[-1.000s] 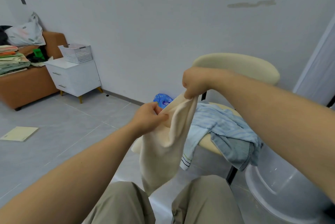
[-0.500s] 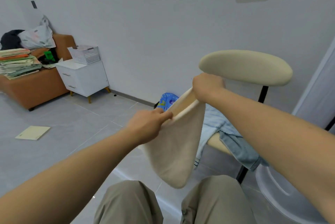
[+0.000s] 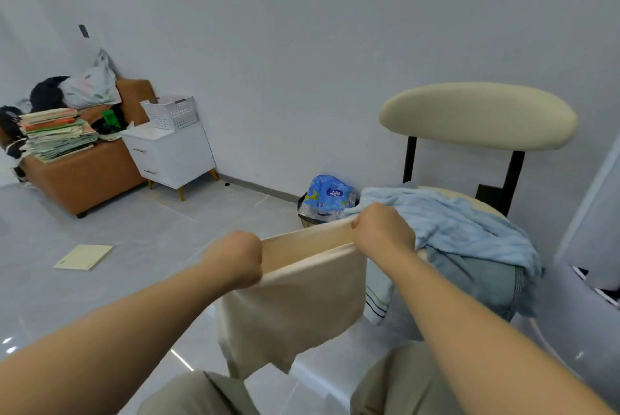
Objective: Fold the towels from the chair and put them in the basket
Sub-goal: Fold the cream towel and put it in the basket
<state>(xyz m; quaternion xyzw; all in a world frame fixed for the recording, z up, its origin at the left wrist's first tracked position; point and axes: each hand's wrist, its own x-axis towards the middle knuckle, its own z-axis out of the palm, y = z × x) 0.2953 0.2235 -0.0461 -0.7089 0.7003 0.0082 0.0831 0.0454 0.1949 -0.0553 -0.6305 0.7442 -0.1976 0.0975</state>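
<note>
The fingers (image 3: 252,258) of the left hand (image 3: 235,258) are clenched round one end of the cream towel (image 3: 295,300), and the right hand (image 3: 382,230) grips the other end the same way. Neither hand has any slack.

The towel hangs in front of the chair (image 3: 476,116), below seat level and above the person's knees. Its held edge is pulled taut between the fists and looks doubled, with two layers showing along the top. That edge is the long axis. It runs from the left hand, out away from the chair, up to the right hand, which is just beside the seat's front. The cloth drops straight down from both sets of fingers.

A further fold would probably mean bringing the outer left hand across to the right one, along that line.

A blue striped towel (image 3: 453,223) lies rumpled on the chair seat, with a grey-blue cloth (image 3: 486,283) drooping off the front. A blue packet (image 3: 328,196) sits on the floor beside the chair. A white perforated basket (image 3: 171,112) stands on a white cabinet (image 3: 167,156), well apart from the chair along the wall. A pale tub (image 3: 577,330) shows partly on the chair's other side. I cannot tell which of the two is the intended container.
</note>
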